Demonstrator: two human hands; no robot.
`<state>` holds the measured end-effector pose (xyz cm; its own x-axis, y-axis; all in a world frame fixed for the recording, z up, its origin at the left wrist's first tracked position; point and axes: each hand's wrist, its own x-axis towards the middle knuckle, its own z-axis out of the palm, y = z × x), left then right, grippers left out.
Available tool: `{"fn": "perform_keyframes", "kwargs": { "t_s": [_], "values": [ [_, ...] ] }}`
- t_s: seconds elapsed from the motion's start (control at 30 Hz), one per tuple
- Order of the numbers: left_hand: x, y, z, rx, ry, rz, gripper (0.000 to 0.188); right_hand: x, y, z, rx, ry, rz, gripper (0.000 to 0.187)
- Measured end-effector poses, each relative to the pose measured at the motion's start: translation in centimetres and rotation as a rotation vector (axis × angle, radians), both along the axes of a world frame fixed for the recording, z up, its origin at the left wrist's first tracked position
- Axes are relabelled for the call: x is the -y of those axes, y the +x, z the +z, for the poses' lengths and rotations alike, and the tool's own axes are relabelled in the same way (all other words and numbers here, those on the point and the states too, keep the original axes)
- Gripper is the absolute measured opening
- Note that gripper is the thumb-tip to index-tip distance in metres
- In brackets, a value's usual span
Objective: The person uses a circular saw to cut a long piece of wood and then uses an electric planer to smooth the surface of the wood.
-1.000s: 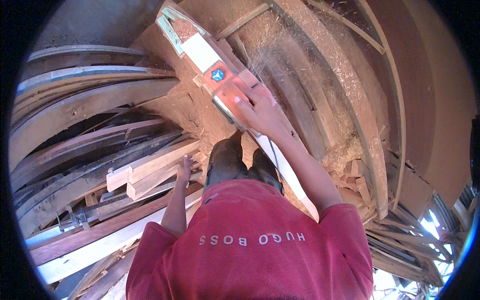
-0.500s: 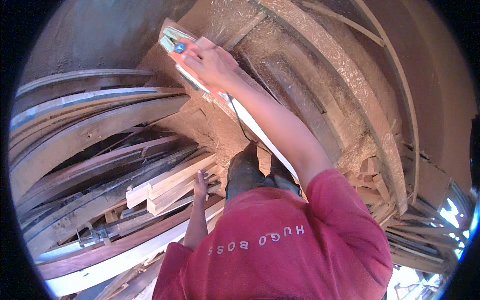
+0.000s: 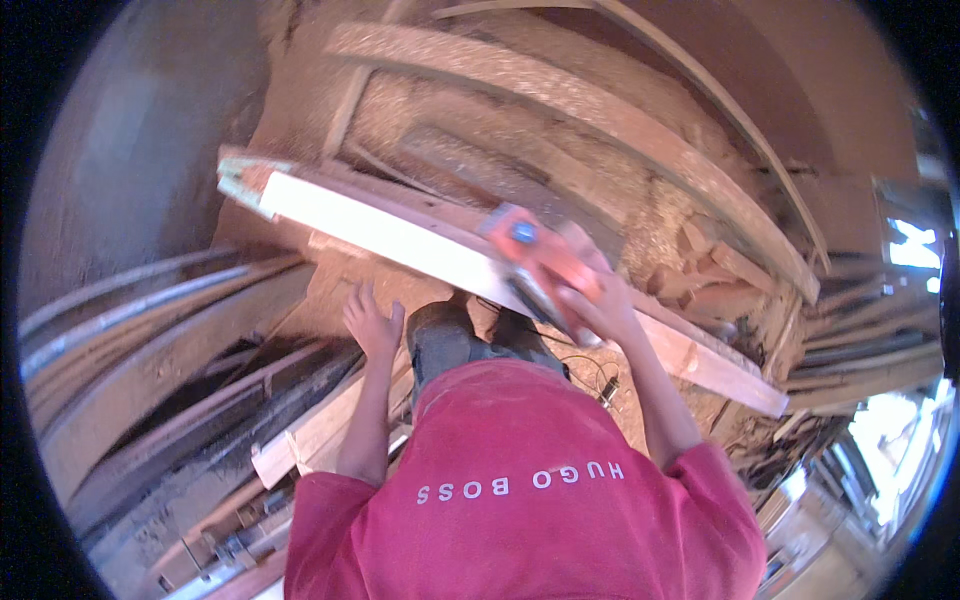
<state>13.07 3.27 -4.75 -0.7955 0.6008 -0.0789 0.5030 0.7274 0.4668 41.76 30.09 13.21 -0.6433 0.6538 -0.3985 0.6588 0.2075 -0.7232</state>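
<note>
My right hand [image 3: 607,305] is closed round the rear handle of an orange power planer [image 3: 548,258] with a blue front knob. Blurred by motion, the planer sits over the middle of a long pale wooden beam [image 3: 370,228], turned across it; whether it touches the wood I cannot tell. The beam runs from far left to near right, and its far left end meets a greenish notched piece [image 3: 240,185]. In front of the beam my left hand [image 3: 373,320] hangs free, its fingers apart and nothing in them. A dark cord shows below the planer.
A curved plank [image 3: 570,90] coated in shavings arcs beyond the beam. At right lie several wood offcuts [image 3: 715,275]. Long stacked boards [image 3: 150,350] crowd the left side, with paler cut timbers [image 3: 320,430] near my left forearm. Sawdust covers the ground.
My right hand has drawn the planer back along the beam, from its far left end toward me and the right. My left hand has risen, and the view has turned.
</note>
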Motion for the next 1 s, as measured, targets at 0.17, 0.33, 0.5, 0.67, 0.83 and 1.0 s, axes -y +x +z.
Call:
{"fn": "perform_keyframes", "kwargs": {
  "t_s": [0.17, 0.33, 0.5, 0.67, 0.83, 1.0],
  "values": [
    [-12.1, 1.5, 5.6, -0.232, -0.227, -0.982, 0.096, 8.6, 25.3, 2.5, 0.016, 0.126, -0.896, 0.053],
    [-17.1, 2.9, 4.8, -0.086, -0.542, -1.264, 0.1, 22.4, 39.2, 2.1, 0.077, 0.281, -1.573, 0.056],
    [-20.8, 7.8, 6.0, -0.212, -0.611, -1.421, 0.102, 37.7, 46.2, -6.9, 0.16, 0.28, -2.0, 0.059],
    [-27.3, 17.0, 8.1, -0.235, -0.549, -1.395, 0.103, 46.5, 46.1, -13.7, 0.392, 0.048, -2.195, 0.056],
    [-36.2, 22.3, 8.2, -0.245, -0.63, -1.408, 0.107, 52.7, 42.7, -17.5, 0.137, -0.178, -2.477, 0.057],
    [-44.1, 13.5, 7.9, -0.308, -0.676, -1.412, 0.11, 49.1, 37.4, -19.2, -0.008, -0.343, -2.551, 0.046]
  ]
}}
